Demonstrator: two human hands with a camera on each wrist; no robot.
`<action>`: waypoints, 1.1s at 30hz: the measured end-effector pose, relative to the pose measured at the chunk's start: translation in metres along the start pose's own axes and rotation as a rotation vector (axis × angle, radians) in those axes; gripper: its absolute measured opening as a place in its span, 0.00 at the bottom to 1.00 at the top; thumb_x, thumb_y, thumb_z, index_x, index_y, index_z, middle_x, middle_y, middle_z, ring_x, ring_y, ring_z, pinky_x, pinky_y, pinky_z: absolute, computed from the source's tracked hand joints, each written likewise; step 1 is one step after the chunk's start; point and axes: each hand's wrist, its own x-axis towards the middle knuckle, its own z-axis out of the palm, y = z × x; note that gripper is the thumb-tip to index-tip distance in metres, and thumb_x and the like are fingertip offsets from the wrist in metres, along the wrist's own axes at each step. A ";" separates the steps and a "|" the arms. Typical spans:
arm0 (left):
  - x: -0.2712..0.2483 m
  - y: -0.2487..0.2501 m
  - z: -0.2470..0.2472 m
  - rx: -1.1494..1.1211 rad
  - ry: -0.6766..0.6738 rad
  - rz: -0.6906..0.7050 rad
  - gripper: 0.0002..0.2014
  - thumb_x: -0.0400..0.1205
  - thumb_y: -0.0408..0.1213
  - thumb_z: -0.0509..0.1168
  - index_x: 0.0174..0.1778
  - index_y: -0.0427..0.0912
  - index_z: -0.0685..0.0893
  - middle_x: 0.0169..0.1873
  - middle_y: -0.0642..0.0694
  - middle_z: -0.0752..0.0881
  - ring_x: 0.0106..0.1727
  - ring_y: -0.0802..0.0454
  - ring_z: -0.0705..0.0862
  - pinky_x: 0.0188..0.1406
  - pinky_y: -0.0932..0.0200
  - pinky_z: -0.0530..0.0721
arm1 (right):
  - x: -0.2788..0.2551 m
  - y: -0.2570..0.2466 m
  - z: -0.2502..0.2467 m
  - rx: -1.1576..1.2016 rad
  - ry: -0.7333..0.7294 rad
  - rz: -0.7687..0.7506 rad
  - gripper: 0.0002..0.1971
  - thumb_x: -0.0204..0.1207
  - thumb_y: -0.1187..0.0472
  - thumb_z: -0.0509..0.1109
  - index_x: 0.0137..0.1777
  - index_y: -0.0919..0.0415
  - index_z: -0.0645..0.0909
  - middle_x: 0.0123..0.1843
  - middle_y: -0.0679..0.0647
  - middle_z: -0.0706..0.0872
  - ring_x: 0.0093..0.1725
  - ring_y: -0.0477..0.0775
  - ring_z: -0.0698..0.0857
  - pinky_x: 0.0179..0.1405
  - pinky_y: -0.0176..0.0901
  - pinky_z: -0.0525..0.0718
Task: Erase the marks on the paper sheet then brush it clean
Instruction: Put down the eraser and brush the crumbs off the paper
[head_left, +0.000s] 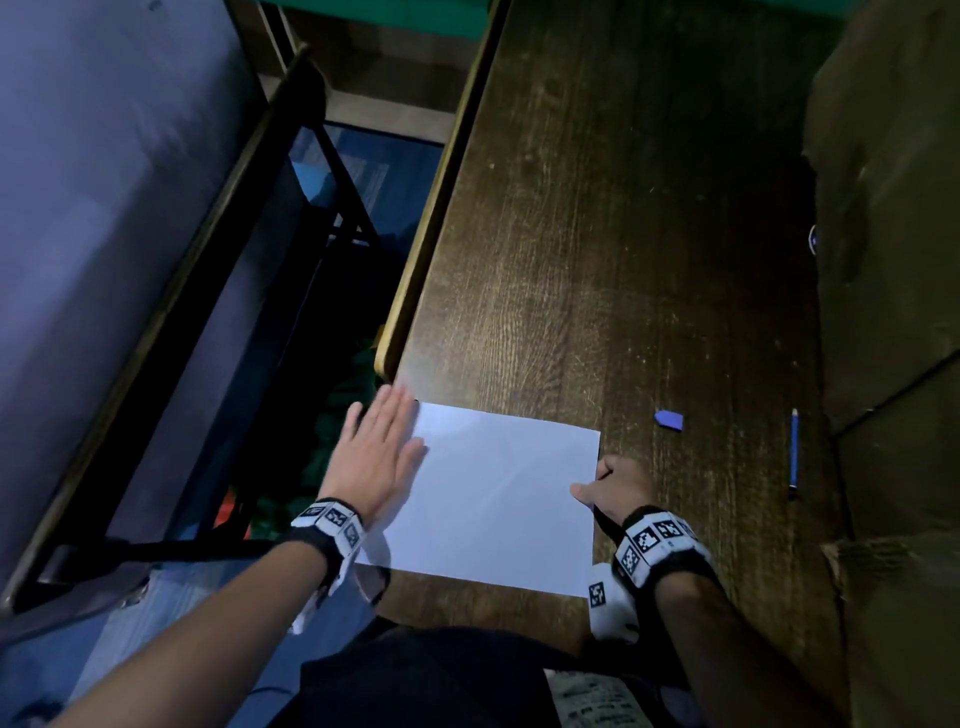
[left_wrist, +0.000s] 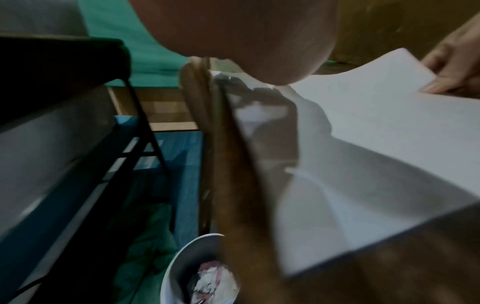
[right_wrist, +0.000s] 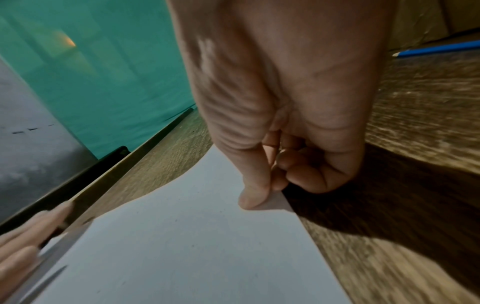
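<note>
Dark, scratched wood grain of the desk (head_left: 597, 234) fills the head view, with a blue pencil (head_left: 793, 452) lying near its right side and a small blue eraser (head_left: 670, 420) set down between that pencil and the paper sheet (head_left: 498, 499). The sheet lies at the near left corner of the desk, its left edge overhanging slightly. No marks are legible on it from above; the right wrist view shows only a few faint specks, which I judge to be eraser crumbs, so the step in hand looks like the brushing. To do it well, I would keep the sheet taut and anchored on one side, sweep with the flat of the other hand outward past the desk edge, and press lightly so the crumbs roll off rather than smear. A white bin (left_wrist: 197, 273) with crumpled scraps stands on the floor beside the desk, under that overhanging edge. My left hand (head_left: 376, 452) lies palm down with fingers straight and close together, over the sheet's left edge and partly beyond the desk. My right hand (head_left: 618, 488) is curled, thumb on top and fingers beneath, pinching the right edge and lifting it slightly off the wood.
</note>
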 end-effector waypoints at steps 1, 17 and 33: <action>0.003 0.013 0.003 -0.023 -0.015 0.062 0.32 0.93 0.55 0.41 0.91 0.42 0.50 0.90 0.47 0.49 0.91 0.50 0.46 0.88 0.42 0.43 | 0.000 0.000 0.000 0.000 0.001 -0.002 0.12 0.61 0.66 0.81 0.37 0.68 0.80 0.35 0.58 0.90 0.41 0.62 0.90 0.45 0.55 0.90; 0.011 0.017 0.009 -0.022 -0.037 0.129 0.33 0.93 0.58 0.38 0.91 0.44 0.49 0.90 0.47 0.49 0.91 0.50 0.46 0.89 0.39 0.48 | -0.004 0.001 -0.005 -0.060 -0.008 0.011 0.09 0.64 0.65 0.79 0.34 0.62 0.79 0.39 0.59 0.90 0.43 0.59 0.88 0.38 0.42 0.82; 0.022 0.027 0.000 -0.056 -0.007 0.062 0.33 0.92 0.55 0.42 0.91 0.41 0.50 0.91 0.44 0.51 0.91 0.50 0.47 0.89 0.41 0.44 | 0.001 -0.003 -0.007 -0.098 -0.043 0.049 0.13 0.63 0.67 0.77 0.31 0.59 0.73 0.32 0.56 0.80 0.32 0.53 0.78 0.31 0.38 0.75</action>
